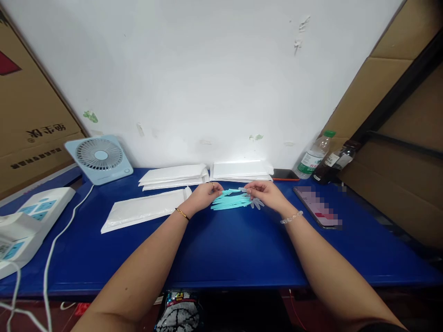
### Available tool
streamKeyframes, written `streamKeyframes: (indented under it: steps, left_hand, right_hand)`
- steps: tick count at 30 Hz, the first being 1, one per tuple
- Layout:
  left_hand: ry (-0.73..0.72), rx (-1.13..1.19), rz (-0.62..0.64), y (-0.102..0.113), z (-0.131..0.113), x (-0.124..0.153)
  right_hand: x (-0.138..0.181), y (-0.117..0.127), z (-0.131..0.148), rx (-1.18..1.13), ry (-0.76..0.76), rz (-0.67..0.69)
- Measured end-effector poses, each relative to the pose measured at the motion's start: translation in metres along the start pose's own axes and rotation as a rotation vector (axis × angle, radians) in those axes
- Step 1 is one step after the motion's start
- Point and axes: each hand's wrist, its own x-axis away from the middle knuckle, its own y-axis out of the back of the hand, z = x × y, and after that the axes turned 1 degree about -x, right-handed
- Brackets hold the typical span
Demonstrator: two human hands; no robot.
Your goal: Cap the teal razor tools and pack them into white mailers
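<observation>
Centrally, turquoise sticks between hands

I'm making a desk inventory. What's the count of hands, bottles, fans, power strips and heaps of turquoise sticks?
Hands: 2
Bottles: 2
Fan: 1
Power strip: 1
Heap of turquoise sticks: 1 (its sticks overlap too much to count singly)
Total: 7

Two hands, teal sticks too bunched to count, two bottles, one fan
</observation>
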Motion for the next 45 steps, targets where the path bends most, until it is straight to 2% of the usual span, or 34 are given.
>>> streamKeyframes:
  steps: [8,10,12,14,16,18,21,25,27,31,35,39,42,45]
  left_hand:
    - [-0.005,0.065,0.059,-0.005,-0.008,0.001]
    - [0.001,0.066,0.099,-0.007,-0.016,0.003]
    - [-0.021,0.018,0.152,-0.011,-0.026,0.007]
    - [-0.058,-0.081,0.212,-0.018,-0.036,0.011]
    - [-0.087,-0.183,0.253,-0.025,-0.044,0.015]
    - [-0.100,-0.232,0.268,-0.030,-0.046,0.017]
    - [-0.082,-0.225,0.209,-0.028,-0.040,0.014]
    - [0.012,-0.293,-0.019,-0.013,-0.018,0.001]
    - [0.068,-0.333,-0.077,-0.008,-0.005,-0.006]
    - [0.168,-0.332,-0.033,-0.005,0.010,-0.016]
    - [0.177,-0.321,-0.014,-0.006,0.011,-0.017]
    - [0.146,-0.309,0.009,-0.006,0.010,-0.014]
    - [0.133,-0.351,0.019,-0.006,0.008,-0.013]
    - [0.077,-0.446,0.001,-0.006,0.006,-0.013]
  right_hand:
    - [0.004,-0.008,0.004,-0.033,-0.004,0.118]
    - [0.006,-0.003,0.009,-0.021,-0.019,0.186]
    - [0.007,0.008,0.011,0.001,-0.022,0.200]
    - [0.005,0.022,0.005,0.073,-0.011,0.092]
    - [0.001,0.033,-0.007,0.243,-0.015,-0.099]
    - [-0.004,0.039,-0.021,0.437,-0.042,-0.219]
    - [-0.012,0.035,-0.037,0.587,-0.051,-0.249]
    - [-0.021,0.022,-0.045,0.660,0.003,-0.194]
    - [-0.025,0.019,-0.045,0.678,0.022,-0.155]
    - [-0.026,0.020,-0.045,0.765,0.019,-0.130]
    - [-0.024,0.021,-0.045,0.861,0.003,-0.129]
    - [-0.022,0.019,-0.040,0.801,0.025,-0.176]
    - [-0.019,0.019,-0.032,0.613,0.018,-0.242]
    - [-0.013,0.017,-0.022,0.401,-0.029,-0.226]
